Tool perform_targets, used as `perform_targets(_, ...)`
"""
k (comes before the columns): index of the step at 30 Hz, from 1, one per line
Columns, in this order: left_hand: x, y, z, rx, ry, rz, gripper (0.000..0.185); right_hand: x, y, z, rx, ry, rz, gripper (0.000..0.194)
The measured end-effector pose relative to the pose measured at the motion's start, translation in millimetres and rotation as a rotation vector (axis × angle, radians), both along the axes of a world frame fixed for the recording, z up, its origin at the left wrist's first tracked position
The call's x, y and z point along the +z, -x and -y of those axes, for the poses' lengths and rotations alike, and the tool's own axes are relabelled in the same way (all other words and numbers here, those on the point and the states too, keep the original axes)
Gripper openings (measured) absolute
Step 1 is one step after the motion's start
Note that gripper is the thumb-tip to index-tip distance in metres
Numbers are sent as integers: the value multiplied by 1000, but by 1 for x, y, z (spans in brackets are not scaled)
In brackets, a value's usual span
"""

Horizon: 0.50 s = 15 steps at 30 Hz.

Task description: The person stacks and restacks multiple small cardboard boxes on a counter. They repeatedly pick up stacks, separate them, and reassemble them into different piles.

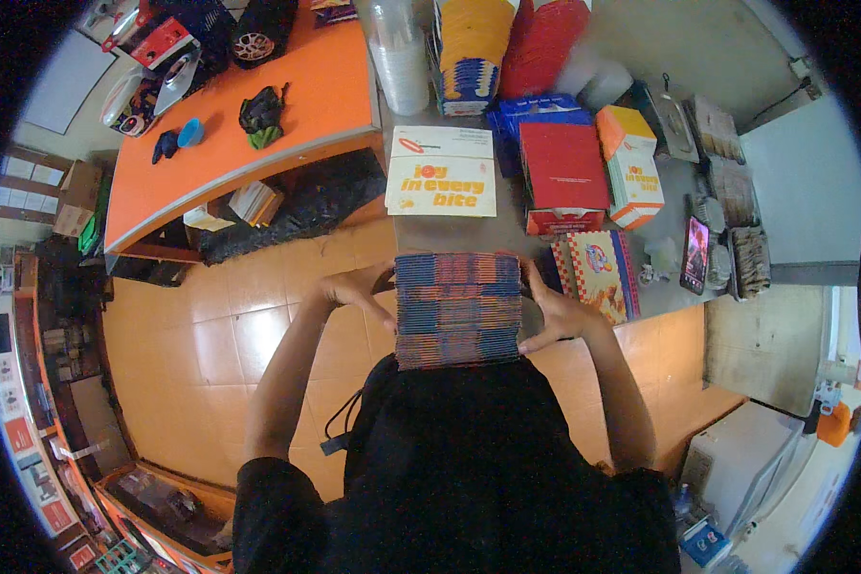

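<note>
A thick stack of flat printed sheets or folded cartons (459, 308), edges showing in blue and red bands, is held against the front of my black shirt. My left hand (362, 293) grips its left side and my right hand (554, 310) its right side, thumbs nearest my body. Just beyond lies a pile of white printed paper bags (441, 172) on the grey counter. To its right are a stack of red cartons (565, 168), a stack of white and orange cartons (631, 168) and some checkered printed cartons (595, 276).
Clear plastic cups (400, 64) and tall stacks of red cartons (545, 43) stand at the counter's back. A phone (694, 255) leans near plastic tubs at the right. An orange table (316, 86) at the left bears a blue cup (191, 133) and a dark bag (262, 115).
</note>
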State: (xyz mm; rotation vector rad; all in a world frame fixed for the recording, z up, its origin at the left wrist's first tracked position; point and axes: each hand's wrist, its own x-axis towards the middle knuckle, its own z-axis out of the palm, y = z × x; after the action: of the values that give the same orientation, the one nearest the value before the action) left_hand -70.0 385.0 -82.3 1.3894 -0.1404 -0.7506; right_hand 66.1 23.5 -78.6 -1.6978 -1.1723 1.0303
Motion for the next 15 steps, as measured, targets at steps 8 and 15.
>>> perform_targets(8, -2, 18, 16, -70, -409, 220, 155, 19, 5, -8, 93, 9, 82, 151)
perform_targets(15, -10, 36, 32, -61, -585, 426, 161, 0, 27, -9, -128, 58, 414, 140)
